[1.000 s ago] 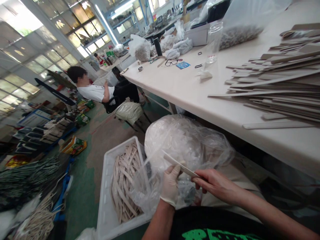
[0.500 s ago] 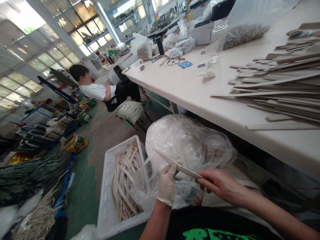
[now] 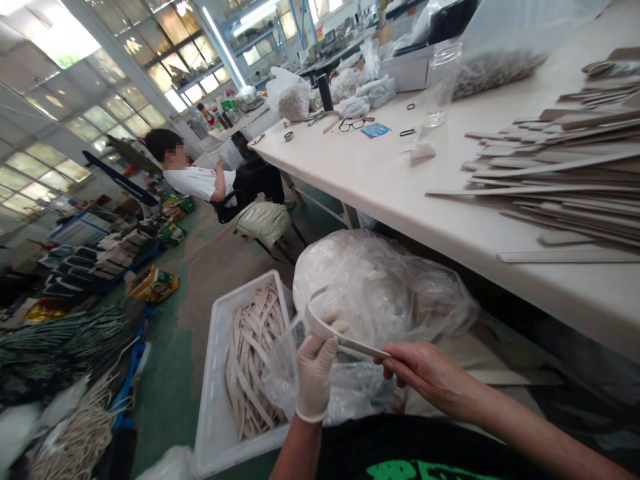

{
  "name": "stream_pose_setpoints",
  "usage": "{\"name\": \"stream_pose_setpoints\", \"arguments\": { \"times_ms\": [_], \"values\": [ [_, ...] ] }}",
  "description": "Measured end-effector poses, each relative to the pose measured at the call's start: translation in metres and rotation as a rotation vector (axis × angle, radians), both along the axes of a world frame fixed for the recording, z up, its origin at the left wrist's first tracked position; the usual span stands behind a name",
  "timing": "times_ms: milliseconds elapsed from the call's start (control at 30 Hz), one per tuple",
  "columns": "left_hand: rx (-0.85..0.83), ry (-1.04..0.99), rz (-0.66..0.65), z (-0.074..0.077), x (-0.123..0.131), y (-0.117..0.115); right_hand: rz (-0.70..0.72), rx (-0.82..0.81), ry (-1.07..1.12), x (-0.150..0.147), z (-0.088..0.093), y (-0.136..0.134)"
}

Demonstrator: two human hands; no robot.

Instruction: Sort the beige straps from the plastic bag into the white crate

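Observation:
A pale beige strap [image 3: 364, 347] stretches between my two hands, its far end curling up and over. My left hand [image 3: 315, 375], in a white glove, is closed on the strap below the curl. Bare, my right hand [image 3: 429, 375] pinches the strap's near end between thumb and fingers. Behind the strap bulges a large clear plastic bag [image 3: 365, 267] with whitish contents that I cannot make out. To the left of my hands, a white plastic crate [image 3: 207, 380] holds a heap of similar beige straps [image 3: 253, 360].
On the white table [image 3: 450, 220] at right lie many flat beige strips [image 3: 560, 193], glasses [image 3: 353, 125], a clear jar [image 3: 440, 87] and bags of small parts [image 3: 293, 97]. A seated person [image 3: 200, 177] is beyond a stool [image 3: 265, 220]. Bundled cords [image 3: 80, 433] lie at lower left.
The strap's far end has gone from nearly straight to curled over. Both hands have shifted slightly left, still holding it. The view has turned a little.

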State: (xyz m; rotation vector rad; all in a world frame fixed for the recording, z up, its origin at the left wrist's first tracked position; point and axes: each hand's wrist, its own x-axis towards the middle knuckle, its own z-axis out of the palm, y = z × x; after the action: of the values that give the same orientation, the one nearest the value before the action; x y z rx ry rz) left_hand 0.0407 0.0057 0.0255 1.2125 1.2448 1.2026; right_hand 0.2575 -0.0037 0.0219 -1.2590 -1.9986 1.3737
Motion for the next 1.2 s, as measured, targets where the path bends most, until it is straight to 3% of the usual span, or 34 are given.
{"name": "stream_pose_setpoints", "arguments": {
  "times_ms": [100,167,300,467,567,867,1067,1200],
  "values": [
    [0.21,0.092,0.161,0.005,-0.016,-0.005,0.005,-0.009,0.057,-0.004,0.0,-0.003],
    [0.234,0.081,0.201,0.001,-0.016,-0.011,0.011,-0.02,0.067,-0.006,-0.001,-0.004],
    [-0.008,-0.088,0.194,-0.019,0.001,-0.019,0.025,0.004,0.02,-0.007,-0.006,-0.002],
    [-0.351,-0.566,0.296,-0.051,0.027,-0.02,0.047,0.005,-0.13,-0.002,-0.016,-0.003],
    [-0.483,-0.767,0.342,-0.063,0.037,-0.02,0.062,-0.023,-0.18,0.002,-0.022,-0.006],
    [-0.485,-0.909,0.398,-0.065,0.045,-0.02,0.05,-0.074,-0.2,0.008,-0.034,-0.005],
    [-0.457,-0.901,0.458,-0.069,0.042,-0.015,0.067,-0.045,-0.245,0.014,-0.036,-0.004],
    [-0.437,-0.818,0.386,-0.071,0.052,-0.02,0.063,-0.051,-0.229,0.005,-0.031,-0.001]
  ]
}}
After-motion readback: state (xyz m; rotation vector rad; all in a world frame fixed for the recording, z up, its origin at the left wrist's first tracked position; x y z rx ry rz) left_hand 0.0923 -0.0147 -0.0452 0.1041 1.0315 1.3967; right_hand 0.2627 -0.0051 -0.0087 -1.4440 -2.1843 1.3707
